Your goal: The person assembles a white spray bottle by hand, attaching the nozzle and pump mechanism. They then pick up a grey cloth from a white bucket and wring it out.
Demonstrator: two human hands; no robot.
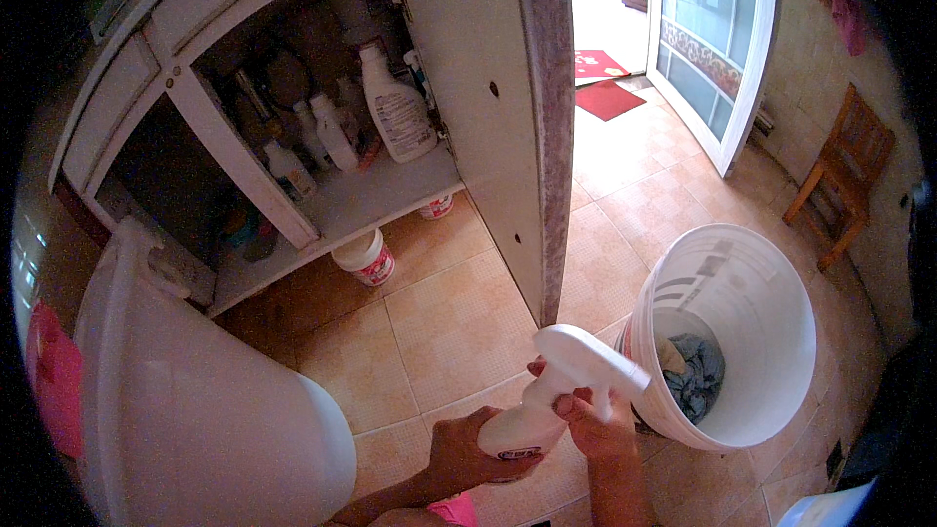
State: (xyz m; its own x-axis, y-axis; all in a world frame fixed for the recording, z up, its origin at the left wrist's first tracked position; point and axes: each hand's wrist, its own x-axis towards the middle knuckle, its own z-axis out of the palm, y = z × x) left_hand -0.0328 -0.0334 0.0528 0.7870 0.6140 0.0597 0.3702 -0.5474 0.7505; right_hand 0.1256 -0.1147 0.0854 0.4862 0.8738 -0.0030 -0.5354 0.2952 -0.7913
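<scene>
A white spray bottle (590,361) is tilted in front of me, its trigger head up and pointing right. My left hand (467,451) is closed around the lower body of the bottle. Around the neck and trigger, just below the spray head, the fingers of my right hand (597,422) are wrapped. Up and to the left is an open cabinet, where a large white bottle (394,109) stands leaning beside several smaller white bottles (336,137). The cabinet door (468,68) hangs wide open beyond the spray bottle.
A tall white bucket (781,351) with a grey-blue cloth (695,377) inside stands at the right. A big white tub (205,400) fills the lower left. A small white pail (365,258) sits beneath the cabinet. Farther off are a wooden chair (845,176), a red mat (609,101) and an open glass door (705,39).
</scene>
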